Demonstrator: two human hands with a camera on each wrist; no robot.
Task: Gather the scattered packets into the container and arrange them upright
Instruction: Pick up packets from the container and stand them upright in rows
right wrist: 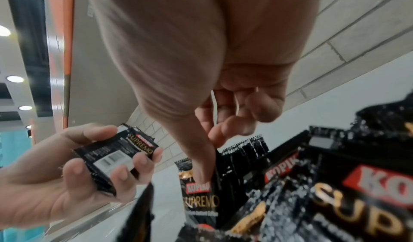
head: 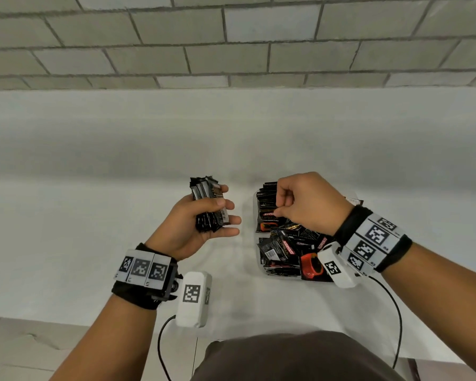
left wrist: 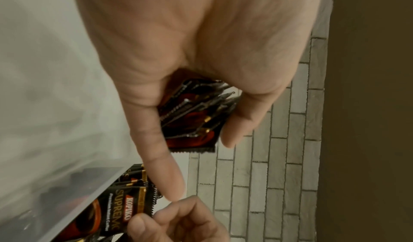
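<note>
My left hand [head: 226, 210] grips a stack of black coffee packets [head: 204, 193] above the white table, just left of the clear container [head: 254, 215]. The left wrist view shows the stack [left wrist: 192, 115] end-on between thumb and fingers. My right hand [head: 282, 207] is over the container's far end with its fingers curled. Its thumb and index finger pinch the front upright packet [right wrist: 198, 198] of a row standing there [head: 267, 196]. Several more packets [head: 283, 251] lie loose and jumbled in the container's near half, partly hidden by my right wrist.
The white table [head: 121, 215] runs back to a grey brick wall [head: 231, 50]. Its front edge [head: 66, 320] is close to my body. Cables hang from both wrist cameras over that edge.
</note>
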